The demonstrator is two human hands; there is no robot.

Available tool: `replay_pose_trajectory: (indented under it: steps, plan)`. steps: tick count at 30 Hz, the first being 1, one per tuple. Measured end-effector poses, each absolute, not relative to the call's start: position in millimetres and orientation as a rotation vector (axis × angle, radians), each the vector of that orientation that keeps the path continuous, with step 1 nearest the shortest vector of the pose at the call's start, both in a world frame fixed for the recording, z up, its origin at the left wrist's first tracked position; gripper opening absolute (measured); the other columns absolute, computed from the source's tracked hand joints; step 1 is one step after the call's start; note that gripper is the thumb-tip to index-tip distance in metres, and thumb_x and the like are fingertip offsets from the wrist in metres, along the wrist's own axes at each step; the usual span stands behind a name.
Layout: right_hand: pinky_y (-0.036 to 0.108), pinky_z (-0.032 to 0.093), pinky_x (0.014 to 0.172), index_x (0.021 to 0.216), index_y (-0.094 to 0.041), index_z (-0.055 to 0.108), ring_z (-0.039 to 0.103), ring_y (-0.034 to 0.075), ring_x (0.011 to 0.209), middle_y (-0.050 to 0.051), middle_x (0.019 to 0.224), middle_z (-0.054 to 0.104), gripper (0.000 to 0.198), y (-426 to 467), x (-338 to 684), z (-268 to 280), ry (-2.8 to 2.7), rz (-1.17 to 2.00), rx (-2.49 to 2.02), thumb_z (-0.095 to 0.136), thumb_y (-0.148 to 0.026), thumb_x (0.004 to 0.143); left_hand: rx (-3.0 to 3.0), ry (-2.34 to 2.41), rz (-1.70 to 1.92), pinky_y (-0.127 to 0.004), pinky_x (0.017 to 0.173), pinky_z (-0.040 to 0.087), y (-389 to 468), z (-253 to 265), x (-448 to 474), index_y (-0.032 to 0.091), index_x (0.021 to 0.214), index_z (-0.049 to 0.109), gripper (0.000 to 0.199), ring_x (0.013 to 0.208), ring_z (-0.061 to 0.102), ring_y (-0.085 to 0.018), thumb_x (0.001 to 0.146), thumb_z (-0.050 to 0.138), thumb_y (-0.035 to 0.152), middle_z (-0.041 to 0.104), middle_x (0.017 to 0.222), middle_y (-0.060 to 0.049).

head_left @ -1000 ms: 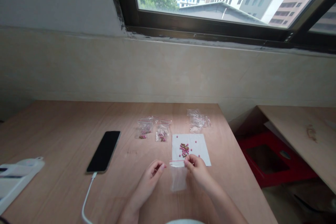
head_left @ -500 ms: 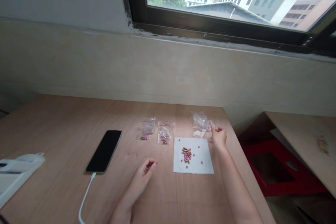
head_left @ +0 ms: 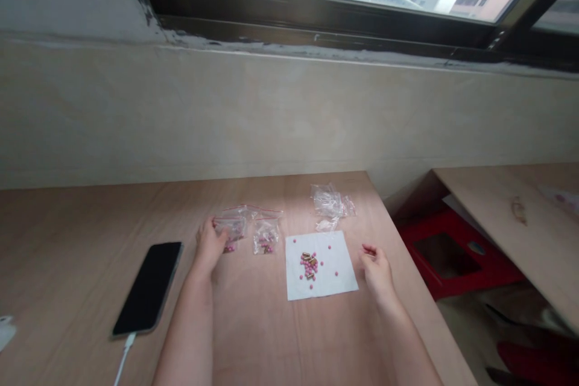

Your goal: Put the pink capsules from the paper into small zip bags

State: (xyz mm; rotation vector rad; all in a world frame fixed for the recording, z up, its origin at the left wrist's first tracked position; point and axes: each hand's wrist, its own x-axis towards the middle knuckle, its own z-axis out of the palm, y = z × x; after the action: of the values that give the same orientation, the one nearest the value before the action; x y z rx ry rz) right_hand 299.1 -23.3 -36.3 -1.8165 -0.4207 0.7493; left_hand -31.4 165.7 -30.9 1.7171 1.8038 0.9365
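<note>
My left hand [head_left: 210, 246] is closed at the left edge of a small clear zip bag [head_left: 235, 227], with its thumb over the plastic. Pink pills and gold-brown capsules show low in this bag. A second filled zip bag [head_left: 266, 234] lies just right of it. Beside the right edge of a white paper sheet [head_left: 335, 286], my right hand [head_left: 376, 268] hovers with curled fingers; whatever they may hold is hidden. On the sheet sits a pile of pink pills and gold-brown capsules [head_left: 309, 262], with several pink pills scattered around it.
Clear plastic bags [head_left: 330, 200] lie behind the sheet. A black phone [head_left: 148, 288] with a white cable [head_left: 124, 356] is at the left. The table's right edge borders a gap with a red object [head_left: 456, 253] below. Behind the table stands a wall [head_left: 271, 120].
My left hand has moved up and left onto the left filled bag. My right hand has drawn back from the clear bags toward me. The camera view has shifted.
</note>
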Motion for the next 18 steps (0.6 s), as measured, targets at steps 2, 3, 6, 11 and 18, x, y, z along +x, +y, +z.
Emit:
replay_pose_trajectory:
  steps: [2, 3, 6, 11, 18]
  plan:
    - [0.023, 0.043, 0.051, 0.084, -0.017, 0.048, 0.052, 0.014, 0.064, 0.005, 0.082, 0.053, 0.029, -21, 302, -29, -0.433, 0.72, -1.79, 0.056, -0.032, 0.06, 1.675, 1.809, 0.933, -0.044, 0.079, 0.045, 159, -30, -36, 0.012, 0.097, 0.043, 0.035, 0.087, 0.055, -0.026, 0.066, 0.056, 0.022, 0.053, 0.091, -0.009]
    - [0.023, 0.043, 0.051, 0.083, -0.018, 0.048, 0.052, 0.014, 0.064, 0.005, 0.082, 0.053, 0.029, -20, 301, -24, -0.437, 0.709, -1.776, 0.056, -0.032, 0.06, 1.648, 1.814, 0.944, -0.042, 0.075, 0.047, 151, -28, -38, 0.013, 0.097, 0.042, 0.035, 0.082, 0.056, -0.024, 0.067, 0.055, 0.024, 0.053, 0.088, -0.007]
    - [0.022, 0.042, 0.047, 0.08, -0.018, 0.048, 0.049, 0.012, 0.059, 0.002, 0.074, 0.052, 0.027, -18, 287, -8, -0.49, 0.782, -1.727, 0.057, -0.035, 0.061, 1.507, 1.718, 1.023, -0.035, 0.07, 0.049, 112, -14, -37, 0.017, 0.096, 0.041, 0.037, 0.075, 0.057, -0.018, 0.066, 0.058, 0.031, 0.052, 0.084, -0.002]
    - [0.019, 0.03, 0.034, 0.064, -0.017, 0.046, 0.035, 0.005, 0.036, -0.006, 0.05, 0.042, 0.034, -28, 219, 20, -0.786, 1.462, -1.498, 0.052, -0.051, 0.066, 1.489, 1.47, 0.901, -0.028, 0.074, 0.045, 23, 11, -7, 0.02, 0.088, 0.049, 0.023, 0.077, 0.055, -0.015, 0.068, 0.057, 0.029, 0.054, 0.085, -0.001]
    - [0.019, 0.036, 0.03, 0.066, -0.016, 0.045, 0.042, 0.007, 0.035, -0.006, 0.049, 0.044, 0.042, -56, 170, 15, -0.791, 1.88, -1.388, 0.05, -0.058, 0.065, 1.657, 1.076, 0.602, -0.023, 0.07, 0.041, -42, 30, 31, 0.019, 0.072, 0.051, 0.01, 0.073, 0.05, -0.013, 0.074, 0.043, 0.012, 0.05, 0.075, 0.0]
